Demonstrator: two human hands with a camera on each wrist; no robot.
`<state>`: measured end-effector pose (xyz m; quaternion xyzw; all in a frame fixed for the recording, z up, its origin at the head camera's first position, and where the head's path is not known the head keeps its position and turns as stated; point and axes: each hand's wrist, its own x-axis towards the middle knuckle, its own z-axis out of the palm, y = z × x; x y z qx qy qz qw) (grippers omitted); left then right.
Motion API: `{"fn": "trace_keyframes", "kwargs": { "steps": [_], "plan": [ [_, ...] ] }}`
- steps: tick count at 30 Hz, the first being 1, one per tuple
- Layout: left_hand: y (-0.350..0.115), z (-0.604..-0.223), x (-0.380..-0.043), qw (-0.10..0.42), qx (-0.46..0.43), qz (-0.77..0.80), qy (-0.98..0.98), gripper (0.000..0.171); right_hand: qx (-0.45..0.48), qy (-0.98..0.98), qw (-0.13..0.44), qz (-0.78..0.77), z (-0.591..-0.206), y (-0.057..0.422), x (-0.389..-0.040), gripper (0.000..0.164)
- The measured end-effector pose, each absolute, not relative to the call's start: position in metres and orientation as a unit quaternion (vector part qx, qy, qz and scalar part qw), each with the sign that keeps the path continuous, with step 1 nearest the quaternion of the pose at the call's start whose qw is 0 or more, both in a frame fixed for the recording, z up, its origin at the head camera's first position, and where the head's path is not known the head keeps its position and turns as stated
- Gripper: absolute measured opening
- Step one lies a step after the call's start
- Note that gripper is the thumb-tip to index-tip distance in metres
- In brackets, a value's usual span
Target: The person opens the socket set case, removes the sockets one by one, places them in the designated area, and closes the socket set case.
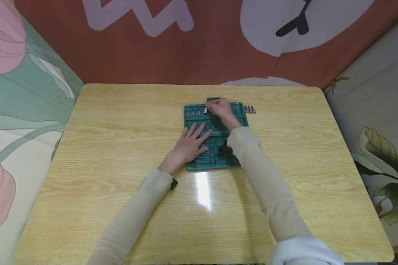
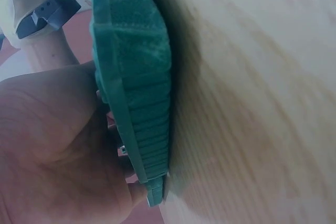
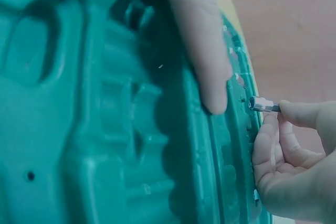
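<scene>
A green molded tool case lies open on the table. My left hand rests on its left side with fingers spread, and in the left wrist view the palm is by the case's side wall. Over the far row of slots, my right hand pinches a small silver bit socket by its dark end between thumb and fingertips. Several similar bit sockets stand in the slots left of it. A left-hand finger reaches across the case in the right wrist view.
Several more bit sockets lie in a row on the table, right of the case's far corner. A dark object sits in the case, partly behind the right sleeve. The wooden table meets a red-brown wall at the back.
</scene>
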<state>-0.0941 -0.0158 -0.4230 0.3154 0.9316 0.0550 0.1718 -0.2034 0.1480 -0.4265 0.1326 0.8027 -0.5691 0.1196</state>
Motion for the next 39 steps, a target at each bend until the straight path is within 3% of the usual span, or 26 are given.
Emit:
{"fn": "trace_keyframes", "kwargs": {
  "steps": [8,23,32,39],
  "plan": [
    [-0.013,-0.422,-0.094,0.178,0.312,0.048,0.932,0.063,0.134,0.796,0.132,-0.575,-0.424,0.152,-0.204,0.026],
    [-0.010,-0.422,-0.095,0.197,0.311,0.051,0.929,0.063,0.098,0.741,0.226,-0.624,-0.412,0.198,-0.202,0.039],
    [-0.013,-0.421,-0.099,0.201,0.320,0.064,0.924,0.063,0.113,0.741,0.195,-0.633,-0.402,0.251,-0.201,0.043],
    [-0.017,-0.420,-0.098,0.202,0.320,0.078,0.922,0.062,0.139,0.765,0.115,-0.618,-0.406,0.307,-0.191,0.042]
  ]
}}
